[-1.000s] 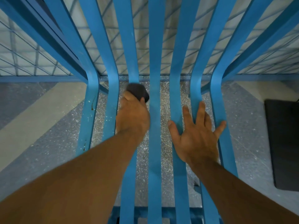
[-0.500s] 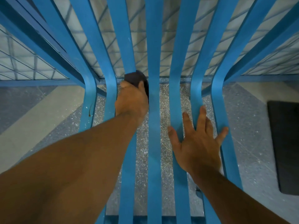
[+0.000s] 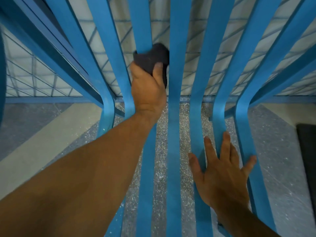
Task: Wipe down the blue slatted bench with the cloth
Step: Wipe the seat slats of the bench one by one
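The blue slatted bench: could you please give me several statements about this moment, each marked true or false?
1. The left hand grips a dark cloth against a backrest slat. True.
2. The right hand holds a second cloth. False: it rests flat on the seat slats, fingers spread.
3. The cloth is white. False: it is dark.
4. A dark mat lies on the floor right of the bench. True.

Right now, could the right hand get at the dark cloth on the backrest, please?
Probably yes: the right hand rests flat and empty on the seat of the blue slatted bench, and nothing stands between it and the dark cloth. However, the left hand grips that cloth, well up the backrest.
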`<action>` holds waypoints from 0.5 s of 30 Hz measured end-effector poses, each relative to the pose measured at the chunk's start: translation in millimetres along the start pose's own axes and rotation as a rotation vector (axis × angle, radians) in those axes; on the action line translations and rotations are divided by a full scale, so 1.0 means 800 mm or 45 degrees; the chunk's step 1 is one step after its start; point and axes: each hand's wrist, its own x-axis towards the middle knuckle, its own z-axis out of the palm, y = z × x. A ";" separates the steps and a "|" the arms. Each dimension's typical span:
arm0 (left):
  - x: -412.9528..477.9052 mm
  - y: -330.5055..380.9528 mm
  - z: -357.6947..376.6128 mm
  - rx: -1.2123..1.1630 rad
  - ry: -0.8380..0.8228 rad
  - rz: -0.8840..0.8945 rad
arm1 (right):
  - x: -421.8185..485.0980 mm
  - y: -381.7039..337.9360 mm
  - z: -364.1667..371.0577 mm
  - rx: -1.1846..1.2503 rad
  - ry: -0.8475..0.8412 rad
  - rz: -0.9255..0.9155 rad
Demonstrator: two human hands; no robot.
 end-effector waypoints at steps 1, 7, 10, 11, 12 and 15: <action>0.009 0.007 0.000 -0.017 0.041 0.050 | 0.000 0.000 0.001 -0.004 0.003 0.003; 0.014 0.008 0.007 -0.105 0.221 -0.002 | 0.001 0.001 0.001 -0.005 0.009 0.003; 0.006 0.009 0.011 -0.134 0.275 -0.172 | 0.001 0.000 0.000 -0.005 0.017 0.001; 0.001 0.005 0.008 -0.104 0.218 -0.215 | 0.001 0.000 0.000 -0.002 0.018 0.000; -0.008 -0.003 0.004 -0.056 0.115 -0.266 | 0.001 0.000 0.001 -0.002 0.017 -0.001; -0.047 -0.035 -0.016 0.240 -0.345 -0.421 | 0.000 0.000 0.001 -0.010 0.026 0.001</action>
